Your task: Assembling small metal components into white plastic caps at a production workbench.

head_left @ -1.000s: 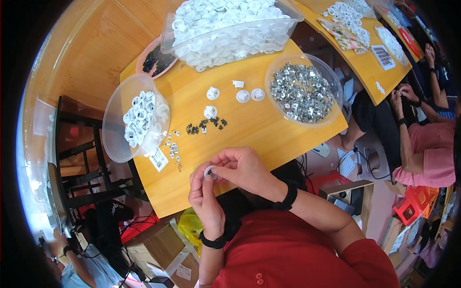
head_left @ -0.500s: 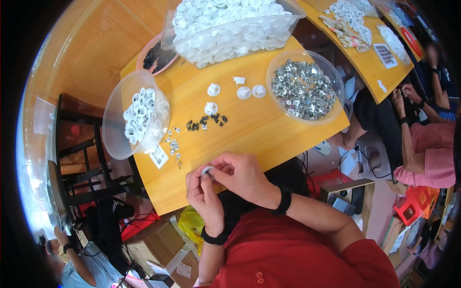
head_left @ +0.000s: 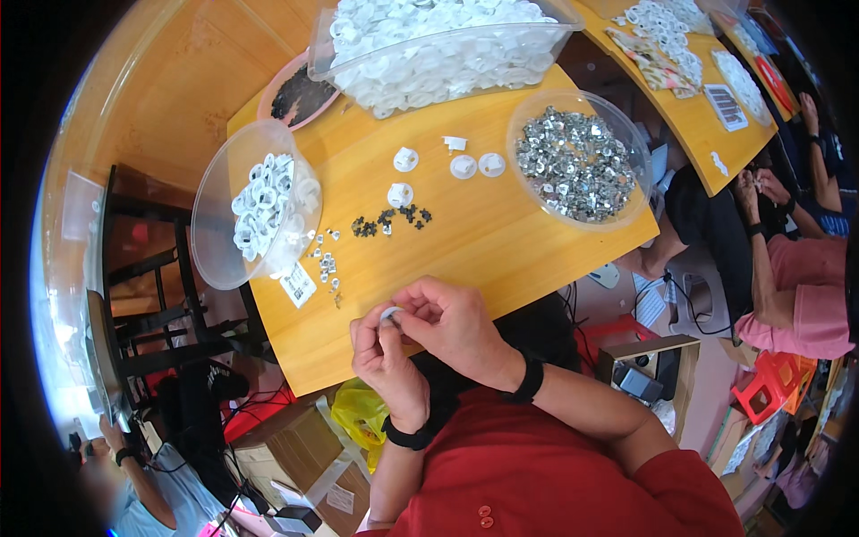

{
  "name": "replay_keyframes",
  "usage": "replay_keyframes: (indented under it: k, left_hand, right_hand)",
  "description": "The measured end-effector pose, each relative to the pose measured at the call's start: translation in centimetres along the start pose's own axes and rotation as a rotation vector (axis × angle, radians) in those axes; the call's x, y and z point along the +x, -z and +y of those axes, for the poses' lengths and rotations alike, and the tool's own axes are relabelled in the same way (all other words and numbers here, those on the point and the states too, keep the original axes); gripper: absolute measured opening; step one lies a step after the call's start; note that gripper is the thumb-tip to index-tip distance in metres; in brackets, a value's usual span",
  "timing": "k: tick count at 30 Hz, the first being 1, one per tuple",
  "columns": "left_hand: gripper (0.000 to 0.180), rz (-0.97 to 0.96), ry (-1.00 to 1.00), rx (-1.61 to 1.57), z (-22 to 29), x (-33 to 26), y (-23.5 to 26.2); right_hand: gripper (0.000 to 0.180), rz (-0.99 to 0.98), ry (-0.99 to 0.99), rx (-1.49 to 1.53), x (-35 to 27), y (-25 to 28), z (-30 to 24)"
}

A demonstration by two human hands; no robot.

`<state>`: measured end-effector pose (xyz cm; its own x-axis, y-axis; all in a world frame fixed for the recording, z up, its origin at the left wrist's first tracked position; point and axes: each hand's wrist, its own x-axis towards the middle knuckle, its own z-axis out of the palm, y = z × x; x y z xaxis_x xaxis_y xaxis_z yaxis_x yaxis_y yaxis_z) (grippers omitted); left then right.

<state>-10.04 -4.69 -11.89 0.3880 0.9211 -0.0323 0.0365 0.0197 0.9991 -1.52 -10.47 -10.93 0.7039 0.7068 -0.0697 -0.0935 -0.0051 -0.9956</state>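
Red cloth of a shirt [head_left: 555,474] fills the nearest part of the view, and two bare forearms, each with a black wristband, reach forward from it. The left hand [head_left: 389,367] pinches a small white round part [head_left: 391,312] between thumb and fingers, just off the near edge of the wooden surface [head_left: 483,237]. The right hand [head_left: 456,327] meets it from the other side, fingers curled and thumb tip at the part; whether it grips or only presses, I cannot tell. Below that edge, a yellow bag [head_left: 360,413] lies beside a cardboard box [head_left: 300,438].

On the surface past the hands, small metal pieces [head_left: 328,263] are scattered near a printed card [head_left: 298,285]. Just beyond them lies a loose row of black pieces [head_left: 365,227], with five white discs [head_left: 400,195] spread behind, most bearing a raised block.

At the left stands a clear bowl [head_left: 212,210] of white rings [head_left: 264,201]; at the right, another clear bowl [head_left: 644,174] holds many shiny metal parts [head_left: 577,161]. Farther back are a pink bowl [head_left: 318,109] with dark pieces and a large clear tub [head_left: 565,36] heaped with white parts.

Beyond, at the upper right, a second table [head_left: 716,143] carries a patterned cloth [head_left: 653,61] and more white parts, with a person in pink [head_left: 801,300] beside it.
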Motion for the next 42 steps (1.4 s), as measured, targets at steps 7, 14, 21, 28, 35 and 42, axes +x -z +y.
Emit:
replay_keyframes:
  k: [7, 14, 21, 28, 35, 42]
  left_hand:
    - [0.018, -0.015, 0.039, -0.114, 0.7, -0.4, -0.3]
    - [0.017, -0.025, 0.151, -0.288, 0.8, -0.7, -0.5]
    - [0.015, -0.007, 0.266, -0.414, 1.0, -0.9, -1.0]
    - [0.018, -0.007, 0.289, -0.389, -0.2, -0.7, -0.9]
    - [0.034, -0.266, 0.308, -0.425, 1.5, -0.5, 0.0]
    - [0.035, -0.251, 0.299, -0.452, 1.0, -0.3, 0.6]
  right_hand:
    - [0.013, -0.028, -0.051, 0.143, -0.1, 0.2, 0.0]
    - [0.014, -0.017, -0.096, 0.197, -0.4, 0.2, 0.1]
    - [0.017, 0.017, -0.088, 0.151, -0.6, 0.1, 0.2]
    - [0.017, 0.017, -0.118, 0.225, -0.3, 0.2, 1.2]
    - [0.012, -0.099, -0.22, 0.549, 0.7, 2.3, 1.2]
    - [0.011, 0.072, 0.089, -0.001, -0.2, 2.2, -0.7]
